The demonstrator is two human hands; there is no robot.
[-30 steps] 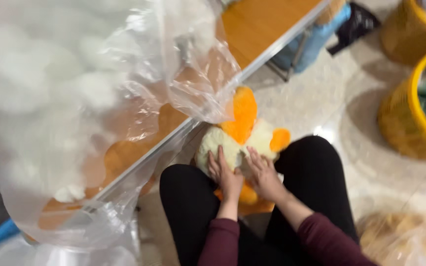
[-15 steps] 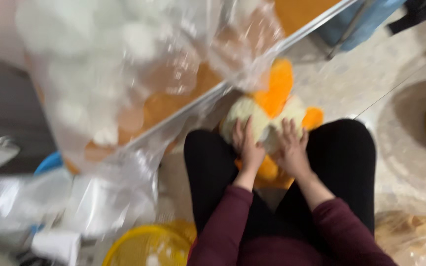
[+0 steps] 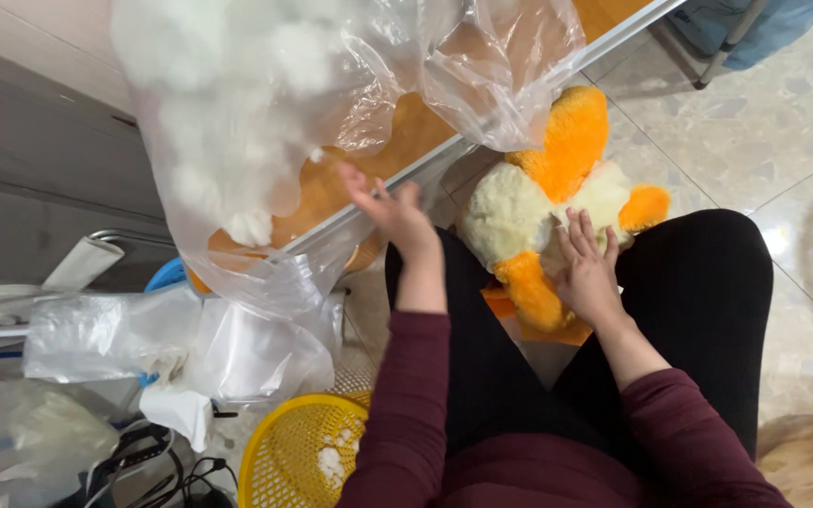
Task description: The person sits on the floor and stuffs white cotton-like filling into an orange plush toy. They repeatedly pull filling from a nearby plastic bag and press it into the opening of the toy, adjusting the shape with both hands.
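Note:
A cream and orange plush toy (image 3: 538,202) lies between my knees, on my black trousers. My right hand (image 3: 588,268) rests flat on its belly, fingers spread. My left hand (image 3: 390,212) is lifted off the toy, open, and reaches towards a large clear plastic bag (image 3: 265,103) full of white stuffing that hangs over the table edge (image 3: 482,122). The fingertips are at the bag's lower folds; whether they touch the plastic is unclear.
A yellow mesh basket (image 3: 298,456) with bits of white fluff stands by my left knee. Crumpled clear bags (image 3: 143,343), cables and white items crowd the lower left. A tiled floor (image 3: 755,132) spreads to the right, with a blue object (image 3: 755,23) by a table leg.
My left hand has come off the plush toy and moved up and left to the stuffing bag. The right hand stays on the toy. The camera has turned left and down.

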